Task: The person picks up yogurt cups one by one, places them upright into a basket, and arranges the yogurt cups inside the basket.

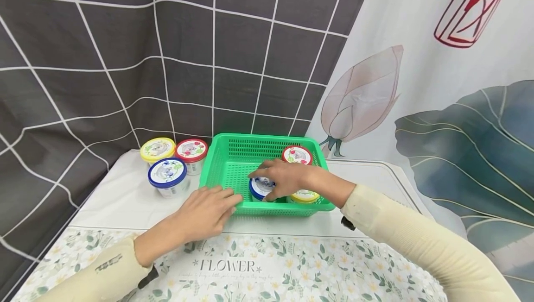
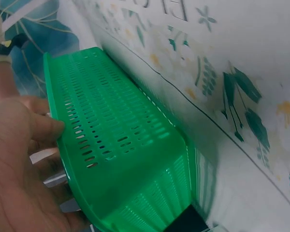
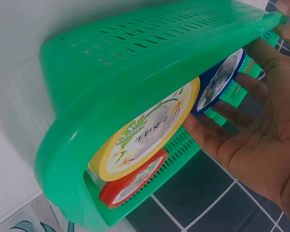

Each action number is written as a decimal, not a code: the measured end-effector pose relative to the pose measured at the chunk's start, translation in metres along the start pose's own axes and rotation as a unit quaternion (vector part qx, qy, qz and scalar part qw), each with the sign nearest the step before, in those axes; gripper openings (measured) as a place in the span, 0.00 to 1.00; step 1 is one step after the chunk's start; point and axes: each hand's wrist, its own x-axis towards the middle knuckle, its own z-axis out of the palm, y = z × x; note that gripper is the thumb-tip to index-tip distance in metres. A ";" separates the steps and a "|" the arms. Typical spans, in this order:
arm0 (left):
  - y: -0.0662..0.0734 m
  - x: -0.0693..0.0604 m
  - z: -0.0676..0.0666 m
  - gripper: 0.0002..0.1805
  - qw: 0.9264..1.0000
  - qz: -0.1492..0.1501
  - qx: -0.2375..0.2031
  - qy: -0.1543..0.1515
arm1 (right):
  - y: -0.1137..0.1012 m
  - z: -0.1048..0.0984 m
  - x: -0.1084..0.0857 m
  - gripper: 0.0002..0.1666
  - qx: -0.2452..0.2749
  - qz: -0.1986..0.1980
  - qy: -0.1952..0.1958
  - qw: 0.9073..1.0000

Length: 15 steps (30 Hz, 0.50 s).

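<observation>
A tub with a blue lid (image 1: pixel 259 188) stands inside the green basket (image 1: pixel 227 142), near its front wall. My right hand (image 1: pixel 288 178) reaches over the rim and grips that tub by its lid, the thumb on the near side and the fingers round the far side. The right wrist view shows the blue lid (image 3: pixel 220 82) beside a yellow-lidded tub (image 3: pixel 150 135), with a red-lidded tub (image 3: pixel 135 181) behind. My left hand (image 1: pixel 208 211) holds the basket's front left rim; in the left wrist view its fingertips (image 2: pixel 50 126) lie on the green edge.
Left of the basket stand three more tubs: one yellow-lidded (image 1: pixel 157 149), one red-lidded (image 1: pixel 192 150) and one blue-lidded (image 1: pixel 168 172). A dark grid-patterned curtain (image 1: pixel 183 79) hangs behind. A flower-print cloth (image 1: pixel 250 265) covers the table's front.
</observation>
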 end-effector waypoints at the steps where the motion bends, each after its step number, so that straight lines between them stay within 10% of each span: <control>1: 0.000 0.001 0.000 0.04 1.000 -0.003 -0.006 -0.006 | 0.000 0.000 -0.001 0.45 0.001 0.001 0.001 1.000; 15: -0.007 0.006 -0.009 0.17 0.993 -0.068 -0.073 -0.064 | 0.002 -0.002 -0.010 0.46 0.027 0.002 0.036 0.999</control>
